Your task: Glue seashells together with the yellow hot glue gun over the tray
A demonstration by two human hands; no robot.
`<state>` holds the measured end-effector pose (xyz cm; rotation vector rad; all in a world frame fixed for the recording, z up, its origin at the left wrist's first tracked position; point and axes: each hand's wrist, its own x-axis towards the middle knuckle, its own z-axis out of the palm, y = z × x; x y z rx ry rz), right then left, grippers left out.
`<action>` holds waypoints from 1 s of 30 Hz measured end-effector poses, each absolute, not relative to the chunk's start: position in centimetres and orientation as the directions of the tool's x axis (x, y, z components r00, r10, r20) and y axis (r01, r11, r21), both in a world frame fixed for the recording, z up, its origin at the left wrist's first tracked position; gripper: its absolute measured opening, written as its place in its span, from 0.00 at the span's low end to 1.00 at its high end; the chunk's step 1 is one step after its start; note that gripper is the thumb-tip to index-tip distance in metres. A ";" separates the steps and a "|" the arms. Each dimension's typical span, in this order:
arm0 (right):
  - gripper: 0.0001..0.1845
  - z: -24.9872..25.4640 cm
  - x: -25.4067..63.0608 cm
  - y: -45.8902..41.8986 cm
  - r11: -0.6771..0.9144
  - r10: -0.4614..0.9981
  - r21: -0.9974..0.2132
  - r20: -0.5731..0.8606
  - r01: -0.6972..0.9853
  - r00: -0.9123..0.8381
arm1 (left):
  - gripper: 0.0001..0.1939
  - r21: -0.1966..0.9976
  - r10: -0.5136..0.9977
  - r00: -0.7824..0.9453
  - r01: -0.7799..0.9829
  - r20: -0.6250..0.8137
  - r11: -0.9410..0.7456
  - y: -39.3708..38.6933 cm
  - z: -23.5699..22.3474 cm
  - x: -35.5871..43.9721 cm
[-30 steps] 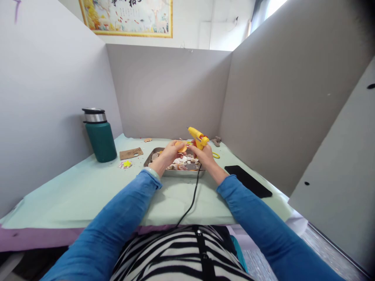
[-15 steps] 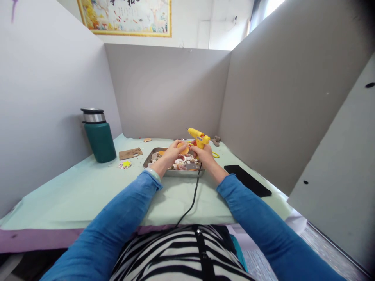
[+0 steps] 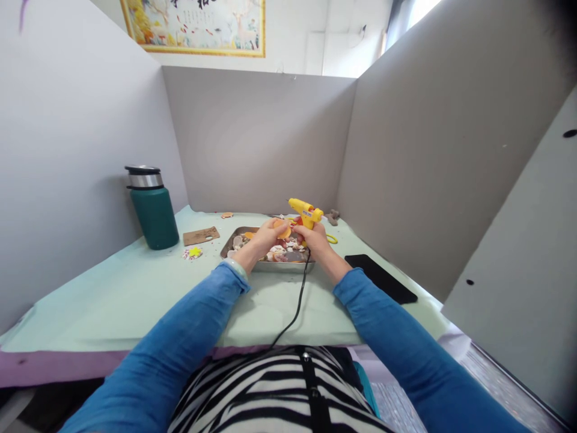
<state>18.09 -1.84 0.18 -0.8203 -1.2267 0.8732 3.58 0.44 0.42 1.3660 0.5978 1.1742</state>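
My left hand (image 3: 265, 236) is closed on an orange shell (image 3: 282, 228), thumb on its near face, above a metal tray (image 3: 279, 269). In the tray lie several shells (image 3: 238, 242) in white, brown and orange. A yellow glue gun (image 3: 305, 211) is in my right hand (image 3: 315, 238), which grips its handle. The gun's nozzle points up and to the left, above the orange shell and apart from it. From the handle a black cord (image 3: 301, 294) runs down to the table's front edge. Part of the right fingers is hidden behind the handle.
A green bottle (image 3: 155, 216) stands at the left, near a wooden piece (image 3: 201, 236) and a yellow star decoration (image 3: 193, 253). To the right lies a black flat slab (image 3: 381, 278). Grey partitions (image 3: 261, 138) enclose the table. Yellow handles (image 3: 332, 239) show behind my right hand.
Almost nothing differs. Both hands keep their hold, and the glue gun and the orange shell stay in nearly the same place; the view has shifted very slightly.
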 end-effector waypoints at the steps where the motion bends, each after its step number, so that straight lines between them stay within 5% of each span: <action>1: 0.15 0.2 18.1 -1.8 0.438 0.897 -0.892 0.425 -0.116 0.120 | 0.19 0.943 0.883 0.371 -0.269 0.287 -0.194 0.4 0.4 3.6; 30: 0.15 -0.2 18.1 -1.3 0.430 0.902 -0.895 0.419 -0.117 0.108 | 0.15 0.957 0.911 0.301 -0.155 0.282 -0.245 0.1 0.6 3.7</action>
